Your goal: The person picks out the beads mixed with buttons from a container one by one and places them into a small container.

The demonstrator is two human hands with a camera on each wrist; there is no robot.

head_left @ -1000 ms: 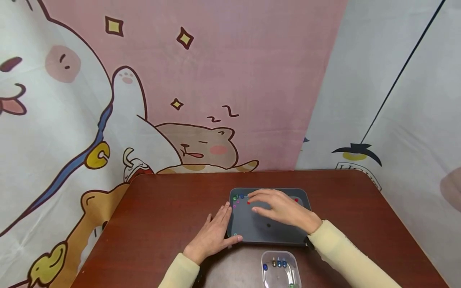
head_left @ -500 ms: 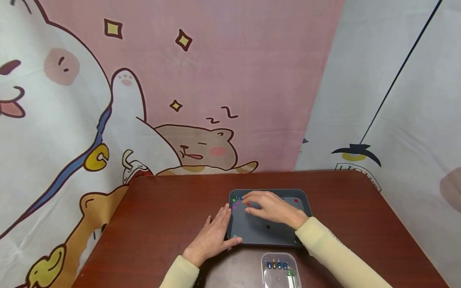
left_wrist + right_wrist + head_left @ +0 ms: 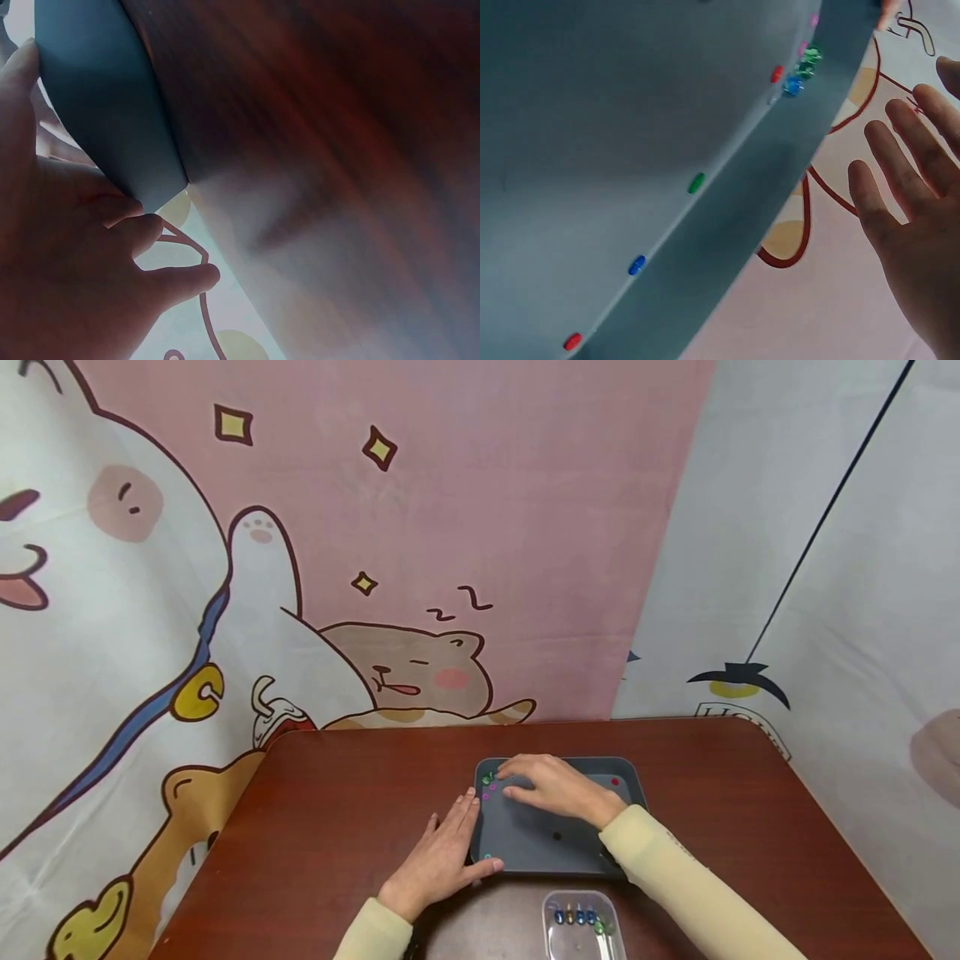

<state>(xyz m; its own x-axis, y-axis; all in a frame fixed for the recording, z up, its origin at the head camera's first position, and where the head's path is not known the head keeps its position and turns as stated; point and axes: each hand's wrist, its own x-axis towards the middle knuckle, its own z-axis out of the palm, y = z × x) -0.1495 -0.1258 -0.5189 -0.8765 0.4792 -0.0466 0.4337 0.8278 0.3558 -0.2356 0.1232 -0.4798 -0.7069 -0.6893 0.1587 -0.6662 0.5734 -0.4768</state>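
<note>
A dark grey tray [image 3: 517, 842] with small beads in it stands on the table. My left hand [image 3: 437, 862] rests against its left side, fingers straight; the left wrist view shows this hand [image 3: 82, 255] beside the tray wall [image 3: 105, 90]. Over the tray's back left part is my right hand [image 3: 557, 788], its fingertips near shiny green beads [image 3: 487, 780]. The right wrist view shows that hand [image 3: 922, 202] with fingers spread and nothing between them. A shiny blue bead [image 3: 793, 85] lies beside the green beads [image 3: 808, 61]; a red bead [image 3: 777, 73] is close by.
In front of the tray stands a clear plastic box [image 3: 546, 935] with several blue, gold and green beads inside. Flat blue [image 3: 637, 265] and green [image 3: 697, 183] beads lie along the tray's far wall. A cartoon-printed cloth [image 3: 570, 568] hangs behind the table [image 3: 337, 827].
My right hand has moved left over the tray, toward the back left corner beads, and now covers the blue and red beads there. The left hand stays at the tray's edge.
</note>
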